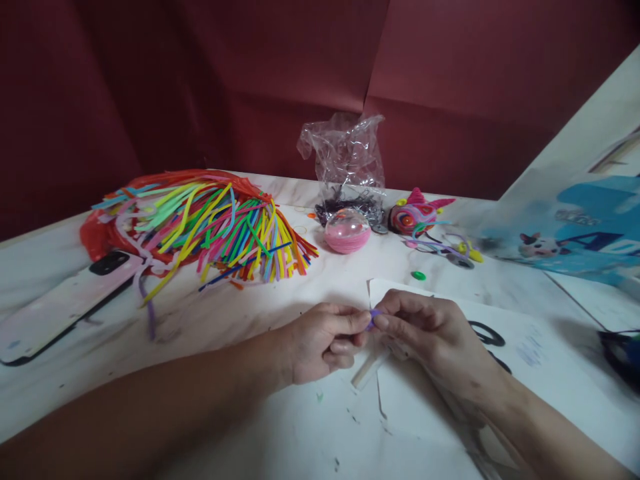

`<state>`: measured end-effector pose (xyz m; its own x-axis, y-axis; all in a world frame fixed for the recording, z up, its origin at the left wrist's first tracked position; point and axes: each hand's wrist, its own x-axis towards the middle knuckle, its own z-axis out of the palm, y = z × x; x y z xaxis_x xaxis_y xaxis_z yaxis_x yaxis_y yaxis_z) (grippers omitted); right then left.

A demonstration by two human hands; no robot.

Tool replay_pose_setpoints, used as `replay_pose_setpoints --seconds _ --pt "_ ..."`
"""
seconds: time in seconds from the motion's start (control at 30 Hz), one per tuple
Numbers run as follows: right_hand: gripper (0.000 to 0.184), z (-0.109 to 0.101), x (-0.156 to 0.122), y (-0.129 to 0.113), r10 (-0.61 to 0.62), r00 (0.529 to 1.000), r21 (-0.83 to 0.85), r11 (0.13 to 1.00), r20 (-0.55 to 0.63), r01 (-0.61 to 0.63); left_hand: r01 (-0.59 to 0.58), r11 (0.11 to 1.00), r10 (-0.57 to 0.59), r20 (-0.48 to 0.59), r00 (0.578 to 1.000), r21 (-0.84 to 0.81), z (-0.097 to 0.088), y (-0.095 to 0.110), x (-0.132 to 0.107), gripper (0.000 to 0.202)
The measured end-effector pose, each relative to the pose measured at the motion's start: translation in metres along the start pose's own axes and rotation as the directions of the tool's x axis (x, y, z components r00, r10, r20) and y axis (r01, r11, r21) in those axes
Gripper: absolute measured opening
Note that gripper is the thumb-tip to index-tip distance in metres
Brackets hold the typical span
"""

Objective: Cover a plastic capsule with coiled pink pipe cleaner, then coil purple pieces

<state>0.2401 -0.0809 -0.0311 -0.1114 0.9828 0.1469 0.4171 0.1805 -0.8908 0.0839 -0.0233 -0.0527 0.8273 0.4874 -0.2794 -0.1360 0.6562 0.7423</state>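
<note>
A small purple piece is pinched between the fingertips of both hands, above the middle of the table; its exact kind does not show. My left hand comes in from the left, thumb and forefinger closed on one side of it, the other fingers curled. From the right, my right hand grips its other side with thumb and fingers. Below them lies a pale translucent stick, partly covered by the right hand. White paper lies under my right hand and forearm. A green button-like disc rests just beyond.
At the back left lies a bundle of colourful pipe cleaners in red plastic, beside a phone. A pink-and-clear ball, a clear bag and a pink figure stand behind. A blue printed package is at right.
</note>
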Motion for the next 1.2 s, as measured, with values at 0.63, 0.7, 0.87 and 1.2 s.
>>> replay_pose_setpoints --seconds 0.63,0.7,0.87,1.2 --pt "0.018 0.002 0.002 0.002 -0.033 0.999 0.049 0.998 -0.016 0.034 -0.003 0.999 0.001 -0.053 0.999 -0.035 0.002 0.000 0.000 0.013" --pt "0.020 0.004 0.002 0.004 0.013 1.000 0.175 0.984 -0.022 -0.009 -0.016 0.998 0.013 -0.056 0.998 -0.052 0.003 -0.001 0.000 0.014" --pt "0.021 -0.001 0.003 0.002 -0.070 0.996 -0.108 0.991 0.055 0.076 0.003 1.000 -0.003 -0.021 1.000 -0.001 0.000 -0.002 0.001 0.022" --pt "0.022 -0.008 0.000 0.003 -0.226 0.940 -0.550 0.765 0.257 0.335 0.058 0.994 -0.054 -0.045 0.998 0.095 -0.003 -0.005 0.001 0.024"
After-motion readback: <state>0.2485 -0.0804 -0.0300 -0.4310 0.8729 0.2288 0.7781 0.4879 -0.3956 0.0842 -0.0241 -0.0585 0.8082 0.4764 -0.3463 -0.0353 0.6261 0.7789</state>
